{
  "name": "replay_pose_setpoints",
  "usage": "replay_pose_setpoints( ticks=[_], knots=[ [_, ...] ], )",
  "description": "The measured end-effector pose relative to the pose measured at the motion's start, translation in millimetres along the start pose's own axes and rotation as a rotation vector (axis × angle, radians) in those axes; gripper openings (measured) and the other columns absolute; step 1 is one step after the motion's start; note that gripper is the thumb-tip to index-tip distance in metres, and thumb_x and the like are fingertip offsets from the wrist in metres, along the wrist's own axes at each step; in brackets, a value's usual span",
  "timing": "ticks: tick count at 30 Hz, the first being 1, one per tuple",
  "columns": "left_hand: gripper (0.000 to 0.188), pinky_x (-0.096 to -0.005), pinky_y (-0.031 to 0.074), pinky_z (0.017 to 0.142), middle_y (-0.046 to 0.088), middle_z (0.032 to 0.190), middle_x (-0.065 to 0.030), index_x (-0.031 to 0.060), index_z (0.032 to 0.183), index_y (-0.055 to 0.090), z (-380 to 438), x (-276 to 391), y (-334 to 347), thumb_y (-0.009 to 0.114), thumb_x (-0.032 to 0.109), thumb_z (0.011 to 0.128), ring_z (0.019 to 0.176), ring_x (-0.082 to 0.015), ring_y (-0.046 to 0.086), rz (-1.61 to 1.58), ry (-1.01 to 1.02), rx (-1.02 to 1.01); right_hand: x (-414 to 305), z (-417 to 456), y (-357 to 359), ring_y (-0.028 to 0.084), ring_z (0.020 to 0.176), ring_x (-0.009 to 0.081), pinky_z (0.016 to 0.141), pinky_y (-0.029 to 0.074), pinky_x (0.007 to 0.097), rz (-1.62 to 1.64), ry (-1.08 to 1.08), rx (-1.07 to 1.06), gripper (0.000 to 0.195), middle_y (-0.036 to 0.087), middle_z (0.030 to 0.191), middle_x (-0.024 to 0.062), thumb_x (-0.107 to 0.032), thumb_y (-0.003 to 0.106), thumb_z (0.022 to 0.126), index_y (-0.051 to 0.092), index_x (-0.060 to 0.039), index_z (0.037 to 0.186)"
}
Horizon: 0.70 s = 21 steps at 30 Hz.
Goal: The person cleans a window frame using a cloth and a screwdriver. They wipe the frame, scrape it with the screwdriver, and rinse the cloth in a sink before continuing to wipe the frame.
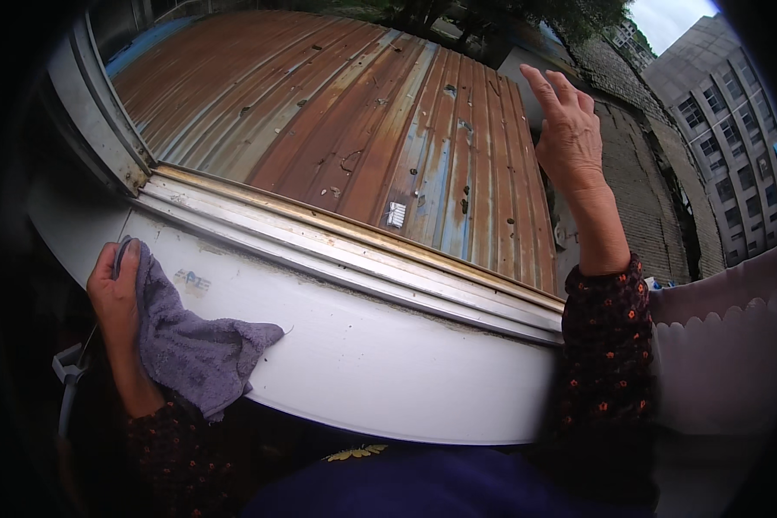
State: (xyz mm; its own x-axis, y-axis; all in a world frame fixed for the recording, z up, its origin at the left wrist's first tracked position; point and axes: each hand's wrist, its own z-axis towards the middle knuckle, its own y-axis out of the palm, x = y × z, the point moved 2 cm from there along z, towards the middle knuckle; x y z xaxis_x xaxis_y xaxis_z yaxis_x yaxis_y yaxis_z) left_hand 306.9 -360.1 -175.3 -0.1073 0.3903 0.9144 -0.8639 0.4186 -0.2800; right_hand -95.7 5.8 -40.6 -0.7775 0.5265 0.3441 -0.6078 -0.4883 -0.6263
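Note:
My left hand [120, 291] grips a grey-purple terry cloth [188, 337] between thumb and fingers; the cloth hangs partly over the edge of a white windowsill [388, 369]. My right hand [570, 129] is raised at the right, beyond the sill, with its fingers apart and nothing visible in it. Its palm faces away from view. Between the two hands runs the metal track of a sliding window [349, 246], with dirt along its lower edge. Small dark specks and a worn mark lie on the sill.
A rusty corrugated metal roof [362, 142] with scattered debris and a crumpled white item [395, 214] lies outside. The window frame's upright [97, 110] stands at the left. A pale scalloped curtain [719, 362] hangs at the right. Buildings [725, 123] rise beyond.

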Motion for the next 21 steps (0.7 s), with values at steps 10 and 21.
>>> replay_pose_setpoints(
  ticks=[10,21],
  knots=[
    [0.026,-0.025,0.038,0.061,0.045,0.069,0.0026,0.0005,0.077,0.056,-2,4,-1,0.07,0.016,0.093,0.067,-0.0062,0.04,0.244,0.03,0.058,-170,37,10,0.057,0.093,0.0195,0.066,0.055,0.0333,0.635,-0.539,-0.32,0.016,0.059,0.093,0.0007,-0.012,0.072,0.087,0.072,-0.0185,0.102],
    [0.028,-0.028,0.041,0.063,0.046,0.068,-0.002,-0.0019,0.077,0.056,-7,16,5,0.071,0.017,0.091,0.067,-0.0089,0.042,0.26,0.023,0.108,-190,38,30,0.057,0.097,0.0234,0.068,0.054,0.0361,0.633,-0.659,-0.436,0.01,0.06,0.093,0.003,-0.011,0.064,0.084,0.071,-0.0106,0.092]
  ],
)
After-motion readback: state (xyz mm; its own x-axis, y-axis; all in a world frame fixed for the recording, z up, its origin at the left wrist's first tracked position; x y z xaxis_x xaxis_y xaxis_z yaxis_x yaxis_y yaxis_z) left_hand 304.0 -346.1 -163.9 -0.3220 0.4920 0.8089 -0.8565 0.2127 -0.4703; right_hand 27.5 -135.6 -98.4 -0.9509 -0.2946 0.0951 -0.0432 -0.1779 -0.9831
